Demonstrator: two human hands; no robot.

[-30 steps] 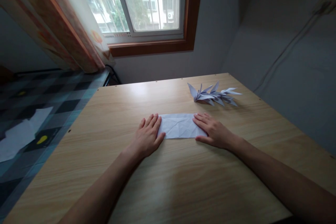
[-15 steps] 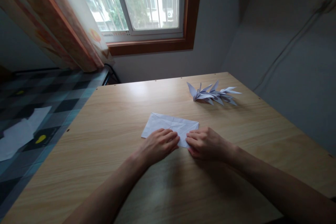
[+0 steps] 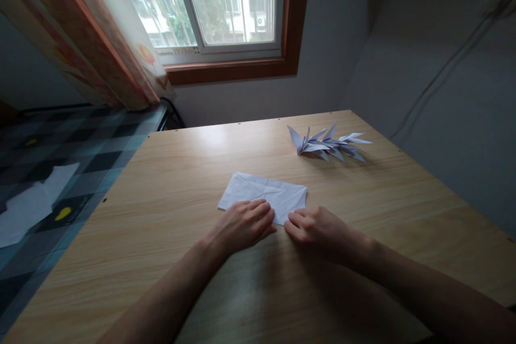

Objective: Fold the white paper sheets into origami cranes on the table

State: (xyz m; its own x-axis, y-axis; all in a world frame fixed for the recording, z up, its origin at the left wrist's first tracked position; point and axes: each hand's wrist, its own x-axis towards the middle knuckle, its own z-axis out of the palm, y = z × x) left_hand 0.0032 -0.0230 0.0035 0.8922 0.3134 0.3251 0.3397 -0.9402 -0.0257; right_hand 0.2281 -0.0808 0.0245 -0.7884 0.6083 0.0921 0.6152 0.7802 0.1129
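Note:
A folded sheet of white paper (image 3: 262, 189) with crease lines lies flat on the wooden table (image 3: 169, 172). My left hand (image 3: 249, 221) rests over its near edge, fingers together and curled down onto the paper. At the near right corner, the fingers of my right hand (image 3: 310, 227) are closed on the paper's edge. A narrow gap separates the two hands, and paper shows between them. My thumbs are mostly hidden beneath the fingers. Beyond the paper to the right, several folded paper cranes (image 3: 322, 146) with pointed tips lie nested in a row.
Left of the table is a surface with a checked cloth (image 3: 100, 140), where loose white paper sheets (image 3: 30, 209) lie. A window (image 3: 234, 5) and a patterned curtain (image 3: 84, 27) are at the back. A cable (image 3: 439, 72) runs down the right wall.
My right hand has shifted slightly down and toward me, uncovering more of the paper's right corner. My left hand has barely moved and stays on the near edge.

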